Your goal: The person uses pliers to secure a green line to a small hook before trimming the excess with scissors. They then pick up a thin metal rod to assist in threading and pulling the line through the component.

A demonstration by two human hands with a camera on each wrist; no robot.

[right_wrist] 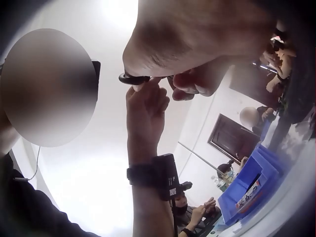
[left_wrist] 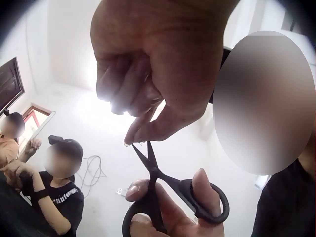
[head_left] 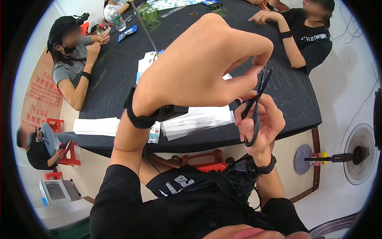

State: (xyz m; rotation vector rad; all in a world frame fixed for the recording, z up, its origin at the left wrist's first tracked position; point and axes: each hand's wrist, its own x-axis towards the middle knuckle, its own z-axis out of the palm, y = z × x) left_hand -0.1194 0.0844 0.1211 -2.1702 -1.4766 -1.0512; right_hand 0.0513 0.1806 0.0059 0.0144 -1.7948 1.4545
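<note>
My left hand [head_left: 199,59] is raised over the table, thumb and forefinger pinching a tiny thin strand whose kind I cannot tell. In the left wrist view its other fingers are curled in. Below it, my right hand [head_left: 270,119] holds a pair of black scissors [left_wrist: 154,173], with thumb and fingers through the handle loops. The slightly parted blades point up, tips right at the pinching fingertips. In the right wrist view the right hand covers most of the scissors; part of a black handle [right_wrist: 132,79] shows.
The black-clothed table [head_left: 115,79] bears white sheets [head_left: 96,126], a clear plastic sleeve [head_left: 195,125], tangled green line [head_left: 150,18] and a water bottle [head_left: 117,20]. Fine loops of line spread at right. People sit around it. A blue tray [right_wrist: 232,200] appears in the right wrist view.
</note>
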